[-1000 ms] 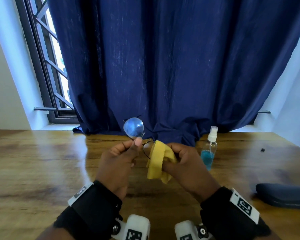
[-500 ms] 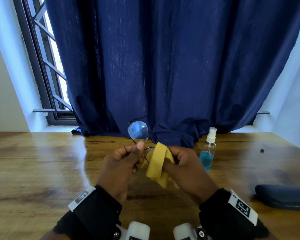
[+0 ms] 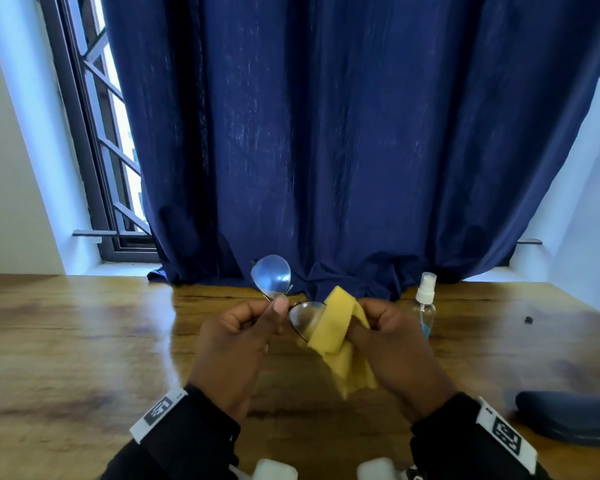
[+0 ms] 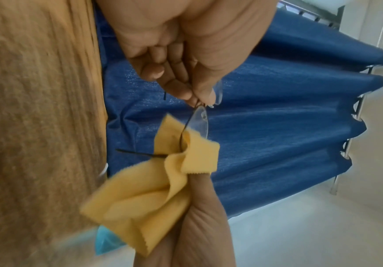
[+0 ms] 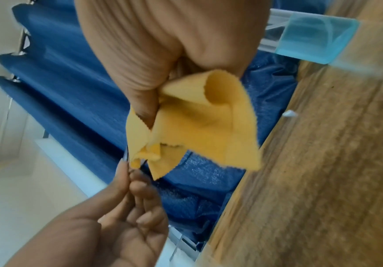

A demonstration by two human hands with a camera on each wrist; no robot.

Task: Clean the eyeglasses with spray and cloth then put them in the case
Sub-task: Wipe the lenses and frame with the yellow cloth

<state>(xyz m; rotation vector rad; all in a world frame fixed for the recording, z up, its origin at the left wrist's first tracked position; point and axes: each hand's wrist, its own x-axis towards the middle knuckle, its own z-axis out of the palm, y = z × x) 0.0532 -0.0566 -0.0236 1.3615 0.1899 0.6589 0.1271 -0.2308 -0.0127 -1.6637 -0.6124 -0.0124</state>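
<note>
The eyeglasses (image 3: pixel 284 296) are held in the air above the wooden table (image 3: pixel 66 341), between both hands. The bridge is pinched between the thumb and forefinger of the left hand (image 3: pixel 236 344); the other fingers of that hand are curled in toward the palm. One lens is seen up past the left thumb tip, bare. The other lens is wrapped partly by the yellow cloth (image 3: pixel 336 327), just to the right of the left thumb. The cloth is pinched onto that lens by the thumb and fingers of the right hand (image 3: pixel 392 344), with the fingers closed on the fabric. A loose tail of cloth is left hanging below the right fingers. In the left wrist view a thin dark temple arm (image 4: pixel 140 153) is seen sticking out beside the cloth. The spray bottle (image 3: pixel 425 306) is stood upright on the table just beyond the right knuckles, blue liquid in its lower part. The dark case (image 3: pixel 568 422) is laid on the table well apart to the right of the right wrist; whether it is closed cannot be told. A blue curtain (image 3: pixel 361 133) is hung behind everything.
</note>
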